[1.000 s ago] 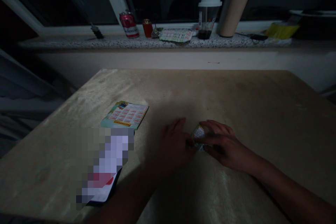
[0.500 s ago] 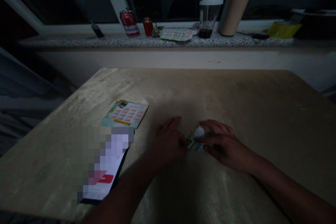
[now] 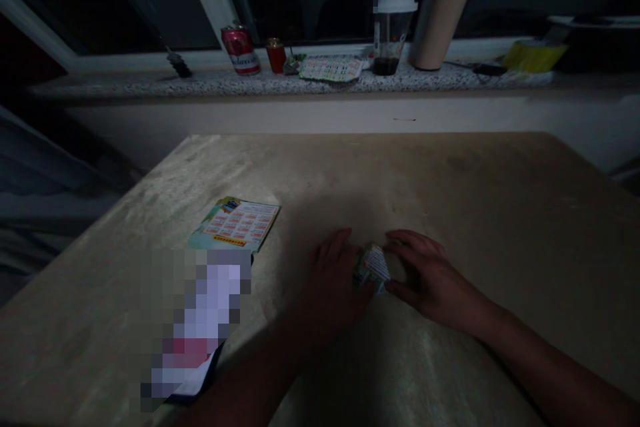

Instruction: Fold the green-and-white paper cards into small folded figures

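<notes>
A small folded piece of printed paper (image 3: pixel 375 265), green and white, lies on the table between my two hands. My left hand (image 3: pixel 337 280) covers its left side, with the thumb on its lower edge and the other fingers reaching forward past it. Beside the paper's right edge is my right hand (image 3: pixel 425 273), its thumb and fingers apart and curved. The right thumb tip is close to the paper's lower right corner; whether it touches is hard to tell in the dim light. Part of the paper is hidden under my left hand.
Left on the table (image 3: pixel 480 213) lie printed sheets (image 3: pixel 239 221) and a lit phone (image 3: pixel 205 320), partly blurred out. On the windowsill stand a red can (image 3: pixel 241 50), a red lighter-like object (image 3: pixel 275 57), printed paper (image 3: pixel 331 68), a lidded cup (image 3: pixel 393 33), a cardboard tube (image 3: pixel 449 13).
My left hand has moved right over the paper. The fingers of my right hand, which lay on the paper, have drawn back to its right edge. The view has shifted slightly.
</notes>
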A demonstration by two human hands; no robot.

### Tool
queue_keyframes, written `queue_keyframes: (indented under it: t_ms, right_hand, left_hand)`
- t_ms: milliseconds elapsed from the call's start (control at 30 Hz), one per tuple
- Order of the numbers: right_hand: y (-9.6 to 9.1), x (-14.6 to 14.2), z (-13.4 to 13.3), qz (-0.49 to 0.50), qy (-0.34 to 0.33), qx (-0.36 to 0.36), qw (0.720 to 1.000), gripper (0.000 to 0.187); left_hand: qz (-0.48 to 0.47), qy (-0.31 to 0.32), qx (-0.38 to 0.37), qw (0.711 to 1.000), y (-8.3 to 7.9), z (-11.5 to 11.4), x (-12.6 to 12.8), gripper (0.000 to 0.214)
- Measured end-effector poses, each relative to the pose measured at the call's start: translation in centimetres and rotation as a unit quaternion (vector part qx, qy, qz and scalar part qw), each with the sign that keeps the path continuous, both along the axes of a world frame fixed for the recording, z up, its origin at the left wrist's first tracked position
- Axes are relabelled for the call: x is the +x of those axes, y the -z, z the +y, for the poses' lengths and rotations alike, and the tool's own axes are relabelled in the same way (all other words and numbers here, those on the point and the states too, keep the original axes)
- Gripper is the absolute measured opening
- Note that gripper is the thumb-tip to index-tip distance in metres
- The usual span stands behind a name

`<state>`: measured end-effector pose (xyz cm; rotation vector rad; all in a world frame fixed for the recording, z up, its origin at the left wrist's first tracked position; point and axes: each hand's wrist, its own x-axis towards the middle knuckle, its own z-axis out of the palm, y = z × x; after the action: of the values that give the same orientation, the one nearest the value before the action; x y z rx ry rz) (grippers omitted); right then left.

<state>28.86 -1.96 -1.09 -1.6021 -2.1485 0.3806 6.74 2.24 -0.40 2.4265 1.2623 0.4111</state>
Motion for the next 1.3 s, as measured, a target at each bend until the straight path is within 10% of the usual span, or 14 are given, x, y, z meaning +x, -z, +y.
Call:
queue_keyframes:
  t_ms: [433,767,1067,1300]
  right_hand:
    - [-0.2,-0.5,0.4,0.129,-0.046,0.053,0.989,0.013]
    - [-1.3,-1.1,0.3,0.257,0.014,0.044,0.965,0.013]
    - [-3.2,-1.6,-0.3,0.112,-0.037,0.251,0.961,0.013]
    - [-3.7,-1.6,-0.7,0.053,-0.045,0.272,0.96,0.016]
  left_hand:
    - [-0.165,-0.076,-0.05,0.982,0.1,0.2,0.9,0.044]
    - [-0.372,-0.13,-0.201,0.897,-1.2,0.1,1.0,0.036]
    - [-0.227,-0.033,0.242,0.943,-3.0,0.0,0.9,0.02]
    - [-0.176,0.013,0.303,0.936,-3.9,0.4,1.2,0.014]
